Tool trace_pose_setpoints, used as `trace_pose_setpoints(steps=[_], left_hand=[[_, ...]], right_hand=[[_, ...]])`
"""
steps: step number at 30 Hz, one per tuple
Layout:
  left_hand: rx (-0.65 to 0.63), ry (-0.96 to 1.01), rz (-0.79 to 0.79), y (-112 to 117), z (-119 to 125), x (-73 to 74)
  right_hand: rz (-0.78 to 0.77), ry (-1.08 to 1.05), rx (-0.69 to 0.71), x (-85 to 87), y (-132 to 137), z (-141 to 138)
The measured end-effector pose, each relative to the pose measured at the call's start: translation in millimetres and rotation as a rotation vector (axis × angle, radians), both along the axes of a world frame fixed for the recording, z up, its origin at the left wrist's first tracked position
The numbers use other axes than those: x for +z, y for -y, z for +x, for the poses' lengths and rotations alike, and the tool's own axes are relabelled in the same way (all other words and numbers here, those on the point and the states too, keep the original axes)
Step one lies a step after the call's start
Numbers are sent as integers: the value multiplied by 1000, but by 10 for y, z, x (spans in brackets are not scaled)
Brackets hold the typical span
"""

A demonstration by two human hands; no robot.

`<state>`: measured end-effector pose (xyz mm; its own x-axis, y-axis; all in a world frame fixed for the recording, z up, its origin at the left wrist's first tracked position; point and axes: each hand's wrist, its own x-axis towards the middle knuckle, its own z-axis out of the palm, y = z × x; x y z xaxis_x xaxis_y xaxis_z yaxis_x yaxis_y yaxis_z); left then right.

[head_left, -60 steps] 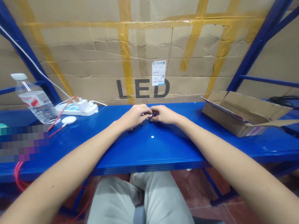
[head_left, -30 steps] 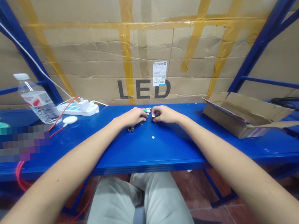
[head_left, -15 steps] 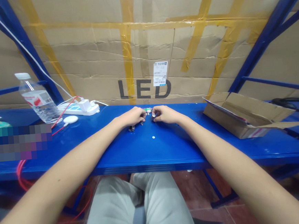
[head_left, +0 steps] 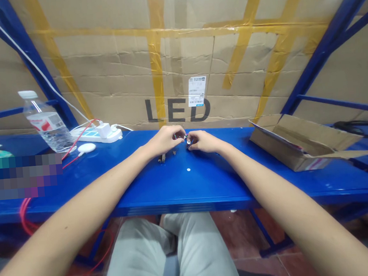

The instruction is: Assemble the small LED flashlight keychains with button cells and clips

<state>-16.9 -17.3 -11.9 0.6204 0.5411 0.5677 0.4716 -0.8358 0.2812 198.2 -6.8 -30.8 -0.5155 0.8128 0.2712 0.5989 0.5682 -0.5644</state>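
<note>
Cylinder (head_left: 188, 142), seemingly, is what my right hand (head_left: 205, 141) pinches left of the open box (head_left: 275, 148); my left hand's (head_left: 165, 138) grip I can't tell.

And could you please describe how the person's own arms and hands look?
The left hand and right hand are ungloved. The left forearm and right forearm are bare, with no sleeve, watch or bracelet showing; a small spot marks the left one. I cannot tell whether rings are worn.
</note>
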Motion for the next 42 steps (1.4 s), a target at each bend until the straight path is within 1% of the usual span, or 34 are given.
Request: trace_pose_setpoints(steps=[2, 4, 9, 11, 16, 21, 24, 27, 29, 30, 32, 34, 36, 38, 42], left_hand=[[-36, 17, 54, 57, 48, 8], [-56, -19, 78, 79, 82, -10], [-34, -36, 82, 47, 88, -63], [-31, -28, 58, 49, 80, -58], [-40, 13, -60, 80, 73, -32], [63, 41, -134, 69, 74, -54], [108, 134, -215, 48, 56, -50], [153, 317, -252, -11, 4, -27], [150, 463, -277, -66, -39, -14], [142, 534, -307, -91, -57, -10], [132, 652, -398, -125, -79, -5], [125, 742, -506, -129, -80, -2], [106, 803, -594, -110, -65, 1], [74, 831, -642, -86, -49, -1], [9, 800, -653, -70, -36, -31]], right_hand=[[-8, -18, 39, -11, -12, -3], [-12, -39, 76, -22, -24, -11], [-76, -101, 90, -34, -29, -40], [-119, -135, 96, -29, -14, -53], [-223, -215, 102, -14, 41, -90], [-255, -273, 66, -20, 70, -138], [-221, -305, 35, -20, 62, -162], [-96, -309, -117, -10, 62, -184], [-8, -247, -184, -3, 89, -219], [25, -200, -177, -1, 112, -248], [78, -91, -94, -2, 173, -330], [148, 17, -9, -11, 235, -428], [189, 120, 40, -24, 281, -508], [199, 176, 59, -34, 305, -546], [171, 207, 39, -18, 330, -521]])
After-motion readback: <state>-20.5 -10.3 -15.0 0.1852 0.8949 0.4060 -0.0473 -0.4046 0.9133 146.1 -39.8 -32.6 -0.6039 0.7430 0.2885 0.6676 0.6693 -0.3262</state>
